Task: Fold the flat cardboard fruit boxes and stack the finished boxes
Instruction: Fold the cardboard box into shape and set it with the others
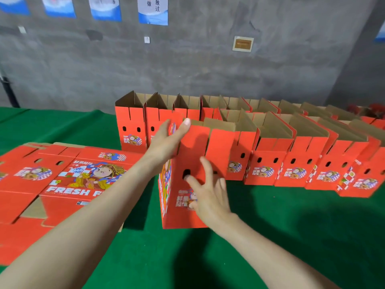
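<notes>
I see open green table (pixel 291 236) front right; folded boxes (pixel 268 170) wall the far side, flat cardboard sheets (pixel 62 180) block left.

Flat boxes (pixel 62 180) L on table (pixel 270 236); upright box (pixel 193 147) ctr; finished rows (pixel 291 163) behind + R.

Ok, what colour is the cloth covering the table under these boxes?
Dark green. The table cloth shows plainly in the head view.

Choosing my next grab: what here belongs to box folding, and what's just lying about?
Job: upright red cardboard box, held by left hand, touched by right hand; flat red printed cardboard stack; rows of folded red cardboard boxes.
Just about: blue-white wall posters; framed wall plaque.
</notes>
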Available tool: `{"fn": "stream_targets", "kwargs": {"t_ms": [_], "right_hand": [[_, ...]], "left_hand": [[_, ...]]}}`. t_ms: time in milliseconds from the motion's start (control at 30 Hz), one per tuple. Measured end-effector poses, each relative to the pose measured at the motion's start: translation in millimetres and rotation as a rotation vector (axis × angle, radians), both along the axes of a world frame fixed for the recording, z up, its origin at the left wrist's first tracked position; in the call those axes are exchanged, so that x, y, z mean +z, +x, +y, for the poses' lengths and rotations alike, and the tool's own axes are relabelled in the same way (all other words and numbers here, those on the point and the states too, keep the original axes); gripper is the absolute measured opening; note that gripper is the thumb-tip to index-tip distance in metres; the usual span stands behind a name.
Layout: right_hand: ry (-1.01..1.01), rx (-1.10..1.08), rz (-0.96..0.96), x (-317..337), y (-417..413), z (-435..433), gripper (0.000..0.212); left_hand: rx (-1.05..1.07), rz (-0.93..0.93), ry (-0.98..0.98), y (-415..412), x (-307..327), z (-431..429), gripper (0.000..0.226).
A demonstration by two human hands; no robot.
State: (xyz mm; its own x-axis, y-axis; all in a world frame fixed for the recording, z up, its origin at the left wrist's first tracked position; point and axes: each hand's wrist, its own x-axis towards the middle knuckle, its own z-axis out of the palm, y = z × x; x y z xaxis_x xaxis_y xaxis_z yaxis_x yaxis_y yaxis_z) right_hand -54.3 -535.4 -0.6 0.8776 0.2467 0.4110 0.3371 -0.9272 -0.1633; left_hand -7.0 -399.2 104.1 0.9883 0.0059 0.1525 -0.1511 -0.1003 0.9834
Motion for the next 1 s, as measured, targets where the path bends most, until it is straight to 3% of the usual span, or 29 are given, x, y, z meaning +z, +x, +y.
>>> {"fn": "stream_targets", "kwargs": {"t_ms": [67,167,333,467,567,767,867,1000], "right_hand": [[-0.044,-0.028,0.035,-23.9,5.1,9.8,0.069],[-0.085,-0.025,0.06,-55.8,8.3,18.1,0.068],[-0.152,0.086,0.196,-83.3,13.3,9.3,0.076],[-0.301,0.157,0.275,-103.9,5.9,-1.0,0.078],[-0.245,0.051,0.195,-101.0,0.9,1.1,0.079],[-0.143,-0.071,0.138,-101.0,11.5,18.6,0.085],[-0.157,-0.068,0.239,-108.1,21.3,25.9,0.082],[-0.234,-0.069,0.354,-109.2,44.8,24.8,0.088]], "left_hand": [[0.021,0.04,0.019,7.5,-5.8,-0.3,0.084],[0.047,0.004,0.265,13.4,-29.4,9.0,0.046],[0.011,-0.01,0.321,8.2,-60.3,37.3,0.065],[-0.045,0.005,0.417,6.0,-76.2,52.5,0.054],[-0.027,-0.051,0.51,10.1,-79.6,55.9,0.049],[-0.039,-0.057,0.46,23.3,-81.5,52.0,0.05],[-0.02,-0.074,0.48,35.0,-82.7,51.9,0.05],[-0.231,0.019,0.268,51.8,-84.5,65.6,0.05]]}}
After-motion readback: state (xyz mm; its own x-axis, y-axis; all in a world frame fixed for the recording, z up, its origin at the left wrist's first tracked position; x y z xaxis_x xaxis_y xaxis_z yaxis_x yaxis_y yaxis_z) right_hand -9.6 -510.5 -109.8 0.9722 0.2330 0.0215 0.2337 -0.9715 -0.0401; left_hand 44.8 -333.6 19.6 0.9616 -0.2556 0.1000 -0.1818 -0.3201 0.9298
